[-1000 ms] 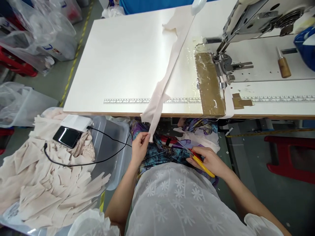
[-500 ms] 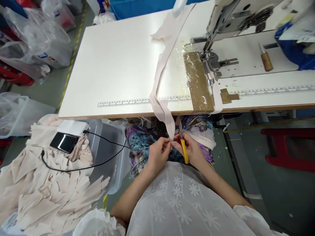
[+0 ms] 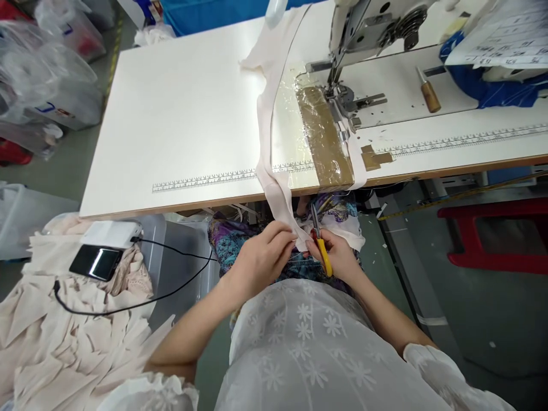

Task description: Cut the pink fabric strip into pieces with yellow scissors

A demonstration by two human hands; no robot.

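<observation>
A pale pink fabric strip (image 3: 265, 108) is running down the bench (image 3: 180, 120), crossing a printed ruler (image 3: 205, 181) and hanging over the front edge, so that its lower end is lying between the two hands. The left hand (image 3: 266, 255) is pinching the strip close to that end, thumb and fingers pressing together on the cloth. The right hand (image 3: 338, 254) is curling around a pair of scissors (image 3: 326, 260) with yellow and red handles, the blades pointing away from the person toward the bench; its fingertips are sitting just beside the strip's end, and whether they are touching it I cannot tell. Patterned blue and purple cloth (image 3: 231, 240) is showing beneath the hands. Right of the strip, brown tape (image 3: 323, 137) is covering part of the bench beside a sewing machine (image 3: 363, 34), and another pale band (image 3: 356, 162) is draping over the front edge there. Farther right, a wooden-handled tool (image 3: 429, 97) is lying near the machine, and a red stool (image 3: 479, 260) is standing on the floor. On the left, a phone (image 3: 95, 262) is resting on a heap of pale fabric pieces (image 3: 85, 337), a black cable (image 3: 107, 313) looping across them.
</observation>
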